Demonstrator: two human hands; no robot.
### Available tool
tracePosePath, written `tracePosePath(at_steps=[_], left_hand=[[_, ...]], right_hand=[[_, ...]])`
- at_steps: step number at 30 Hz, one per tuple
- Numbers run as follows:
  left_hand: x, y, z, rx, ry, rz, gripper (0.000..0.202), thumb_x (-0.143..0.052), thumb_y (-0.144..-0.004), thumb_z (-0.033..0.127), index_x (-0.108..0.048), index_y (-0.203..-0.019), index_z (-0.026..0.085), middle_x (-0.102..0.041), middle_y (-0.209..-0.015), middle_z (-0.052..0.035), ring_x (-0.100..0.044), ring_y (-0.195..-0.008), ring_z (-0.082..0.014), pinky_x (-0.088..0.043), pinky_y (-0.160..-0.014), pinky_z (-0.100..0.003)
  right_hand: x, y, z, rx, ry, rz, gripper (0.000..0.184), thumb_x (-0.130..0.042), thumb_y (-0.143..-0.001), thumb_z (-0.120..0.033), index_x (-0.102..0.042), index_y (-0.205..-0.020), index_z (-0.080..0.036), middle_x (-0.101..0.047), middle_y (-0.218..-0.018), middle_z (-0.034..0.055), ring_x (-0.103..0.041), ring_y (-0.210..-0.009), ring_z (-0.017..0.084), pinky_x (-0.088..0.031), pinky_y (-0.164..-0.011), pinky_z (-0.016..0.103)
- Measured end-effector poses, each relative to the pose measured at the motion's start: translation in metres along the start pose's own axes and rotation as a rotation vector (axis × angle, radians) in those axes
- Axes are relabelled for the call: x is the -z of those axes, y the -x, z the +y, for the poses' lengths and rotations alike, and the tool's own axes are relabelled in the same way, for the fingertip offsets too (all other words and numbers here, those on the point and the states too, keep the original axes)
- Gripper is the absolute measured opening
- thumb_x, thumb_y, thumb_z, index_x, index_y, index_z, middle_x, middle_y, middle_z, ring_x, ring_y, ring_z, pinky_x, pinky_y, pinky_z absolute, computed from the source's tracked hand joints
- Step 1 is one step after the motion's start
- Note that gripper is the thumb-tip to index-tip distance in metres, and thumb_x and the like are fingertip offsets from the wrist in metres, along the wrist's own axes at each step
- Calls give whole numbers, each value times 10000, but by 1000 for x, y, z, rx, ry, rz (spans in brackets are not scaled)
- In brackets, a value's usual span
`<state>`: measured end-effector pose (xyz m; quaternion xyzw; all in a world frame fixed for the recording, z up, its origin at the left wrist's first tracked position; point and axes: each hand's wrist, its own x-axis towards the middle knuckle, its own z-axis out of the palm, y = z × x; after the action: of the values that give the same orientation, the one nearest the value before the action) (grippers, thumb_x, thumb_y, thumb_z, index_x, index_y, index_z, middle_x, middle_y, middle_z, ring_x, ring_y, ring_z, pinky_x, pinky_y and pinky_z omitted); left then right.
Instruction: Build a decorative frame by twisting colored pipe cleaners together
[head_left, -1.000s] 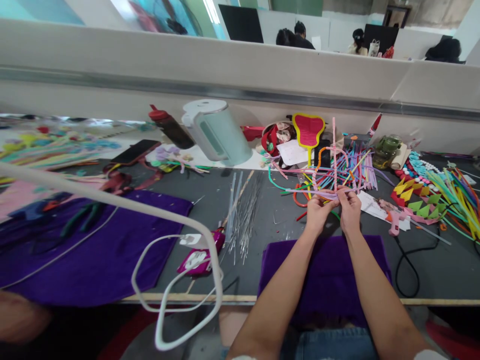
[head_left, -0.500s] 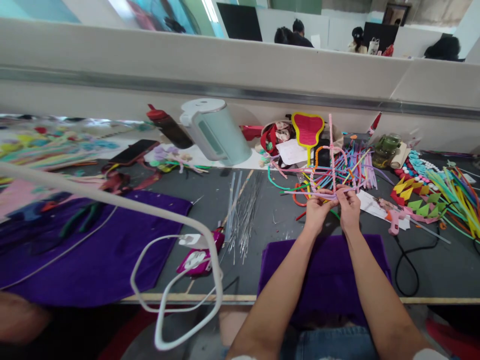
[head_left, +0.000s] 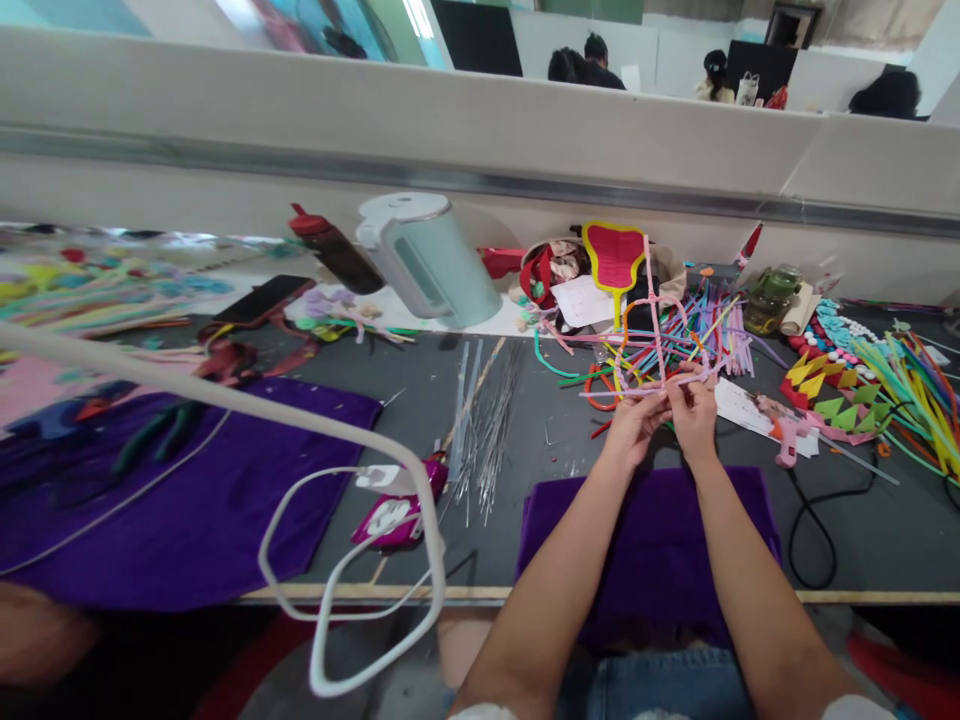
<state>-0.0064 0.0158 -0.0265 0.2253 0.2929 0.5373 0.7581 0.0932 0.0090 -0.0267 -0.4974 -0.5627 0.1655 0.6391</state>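
Between my two hands is a frame of twisted pipe cleaners [head_left: 655,335], with a pink upright stem, a curved orange and pink top and a lilac strand across its base. My left hand [head_left: 636,425] is closed, pinching the base from the left. My right hand [head_left: 693,412] pinches the same base close beside it, fingers bent around the lilac strand. The strand's free end sticks out to the left. Behind the frame lies a heap of coloured pipe cleaners [head_left: 727,335]. Under my forearms is a folded purple cloth [head_left: 555,520].
A pale blue kettle [head_left: 431,260] and a dark bottle [head_left: 334,250] stand at the back. Thin wires [head_left: 487,440] lie left of my hands. A pink glue gun [head_left: 789,440] with a black cord is on the right. A white looped cable [head_left: 427,500] hangs in the left foreground.
The pipe-cleaner frame has tilted, its upright top shifting left. My right fingers have moved up along the lilac strand, and both hands stay at the base.
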Motion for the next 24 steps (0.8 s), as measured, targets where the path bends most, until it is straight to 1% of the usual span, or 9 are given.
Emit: tracePosePath(at_steps=[3,7,11,14,16,18,20,22,24], left_hand=[[0,0,-1,-12,13,21,301,-806,-606,213,-674,-860,119,-705,-732,-38,-648,-602,-109,-522,-583,-198],[-1,-1,-2,-43,17,44,293,-809,-603,214,-679,-846,113,-706,-723,-36,-647,-604,-106,-518,-598,-198],[-2,-1,-1,-82,24,63,294,-814,-586,214,-679,-825,108,-698,-691,-30,-648,-599,-102,-517,-594,-188],[-3,0,-1,-96,19,79,290,-817,-572,213,-674,-798,101,-689,-652,-35,-655,-595,-112,-518,-583,-188],[-3,0,-1,-112,13,93,289,-816,-568,211,-673,-793,100,-687,-644,-35,-656,-589,-115,-520,-578,-191],[-3,0,-1,-133,5,117,287,-813,-565,208,-672,-791,104,-687,-648,-33,-655,-584,-114,-523,-582,-195],[-3,0,-1,-149,-10,136,285,-812,-562,207,-670,-788,106,-685,-656,-30,-652,-582,-110,-526,-588,-196],[-3,0,-2,-161,-26,142,288,-815,-557,210,-669,-781,104,-682,-663,-26,-646,-577,-105,-531,-592,-199],[-4,0,-3,-174,-25,139,298,-823,-551,217,-670,-778,99,-682,-673,-25,-641,-574,-101,-535,-592,-202]], right_hand=[[-1,1,-3,-32,-31,0,156,-576,-827,-340,-649,-769,-215,-571,-1040,78,-496,-1102,212,-430,-921,355],[-3,4,-7,-30,-43,10,155,-573,-832,-341,-651,-762,-227,-599,-943,65,-467,-1128,222,-413,-943,371],[-4,6,-12,-49,-69,130,140,-601,-814,-343,-645,-875,-226,-578,-1036,69,-500,-1063,207,-445,-884,342],[-5,4,-12,-108,-172,239,479,-649,-777,-350,-502,-1222,-252,-516,-1182,82,-555,-912,162,-471,-812,313],[-6,2,-8,-163,-274,243,648,-677,-750,-359,-387,-1321,-262,-544,-1148,71,-572,-844,142,-474,-795,305],[-8,1,-4,-248,-372,173,545,-689,-732,-380,-486,-1215,-228,-602,-1003,40,-580,-792,135,-476,-766,296],[-11,1,0,-352,-440,94,352,-692,-717,-402,-593,-982,-192,-617,-836,9,-574,-718,127,-478,-706,281],[-13,2,3,-435,-480,65,285,-705,-693,-405,-606,-834,-178,-607,-743,-8,-558,-658,116,-471,-641,262],[-14,3,5,-482,-507,70,275,-719,-670,-390,-604,-797,-174,-604,-711,-15,-548,-629,109,-462,-599,247]])
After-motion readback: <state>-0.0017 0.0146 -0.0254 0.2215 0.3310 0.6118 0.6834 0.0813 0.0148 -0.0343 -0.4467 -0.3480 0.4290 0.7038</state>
